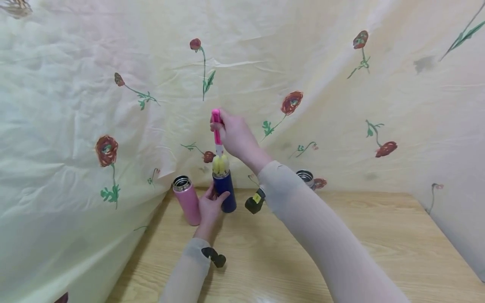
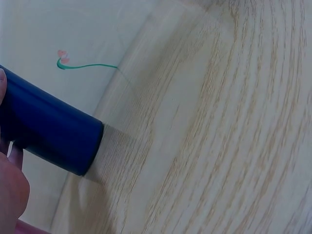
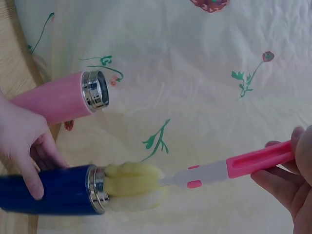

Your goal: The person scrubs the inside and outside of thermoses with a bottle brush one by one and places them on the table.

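On a wooden worktop (image 1: pixel 341 235) before a flowered cloth (image 1: pixel 75 84), the left hand (image 1: pixel 210 208) grips the blue flask (image 1: pixel 225 191); the right hand (image 1: pixel 235 134) pinches the pink bottle brush (image 1: pixel 217 130).

Two bottles stand side by side on the counter (image 1: pixel 341 235) near the back cloth (image 1: pixel 57 126): the open flask (image 1: pixel 187 200) on the left, the held bottle (image 1: pixel 225 191) just right of it. A brush (image 1: pixel 218 145) stands upright in the held bottle's mouth. A third flask (image 1: pixel 306 177) stands farther right, behind the forearm
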`<move>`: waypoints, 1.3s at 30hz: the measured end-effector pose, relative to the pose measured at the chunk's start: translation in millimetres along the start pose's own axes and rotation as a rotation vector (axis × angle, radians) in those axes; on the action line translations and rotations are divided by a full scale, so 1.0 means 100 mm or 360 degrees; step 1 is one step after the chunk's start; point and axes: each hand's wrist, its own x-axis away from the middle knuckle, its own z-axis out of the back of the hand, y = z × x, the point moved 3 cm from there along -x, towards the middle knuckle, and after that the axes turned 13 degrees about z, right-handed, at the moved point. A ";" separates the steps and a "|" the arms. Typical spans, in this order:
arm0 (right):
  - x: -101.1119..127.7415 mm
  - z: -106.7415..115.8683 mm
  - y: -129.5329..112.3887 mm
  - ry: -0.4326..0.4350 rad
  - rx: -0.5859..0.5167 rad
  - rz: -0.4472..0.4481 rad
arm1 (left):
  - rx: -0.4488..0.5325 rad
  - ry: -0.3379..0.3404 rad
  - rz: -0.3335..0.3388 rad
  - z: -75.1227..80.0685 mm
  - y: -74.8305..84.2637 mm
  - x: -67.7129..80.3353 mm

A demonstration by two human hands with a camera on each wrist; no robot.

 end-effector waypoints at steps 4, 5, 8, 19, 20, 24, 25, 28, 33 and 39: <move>0.00 -0.04 0.05 -0.0025 -0.0031 -0.0015 | -0.0032 -0.0009 -0.0022 -0.02 -0.02 0.00; 0.00 -0.06 0.06 -0.0038 -0.0040 -0.0005 | -0.0036 -0.0006 -0.0032 -0.02 -0.02 0.00; 0.01 -0.10 0.10 -0.0093 -0.0089 0.0019 | -0.0022 0.0004 -0.0049 -0.02 -0.01 0.02; 0.06 -0.19 0.16 -0.0116 -0.0137 -0.0023 | -0.0067 -0.0007 -0.0012 -0.02 -0.01 0.01; 0.06 -0.20 0.17 -0.0110 -0.0149 -0.0044 | -0.0074 -0.0010 -0.0023 -0.01 -0.01 0.00; 0.10 -0.22 0.23 -0.0095 -0.0188 -0.0124 | -0.0109 -0.0002 -0.0010 0.00 -0.02 0.00; 0.11 -0.23 0.24 -0.0091 -0.0197 -0.0141 | -0.0117 -0.0002 -0.0001 0.00 -0.02 0.00; 0.15 -0.28 0.28 -0.0072 -0.0222 -0.0189 | -0.0126 -0.0008 0.0024 0.01 -0.02 0.00; 0.18 -0.37 0.31 -0.0064 -0.0217 -0.0202 | -0.0116 0.0008 0.0013 0.03 -0.02 0.00; 0.37 -0.63 0.51 -0.0207 -0.0239 -0.0247 | -0.0094 -0.0004 0.0007 0.01 -0.05 0.01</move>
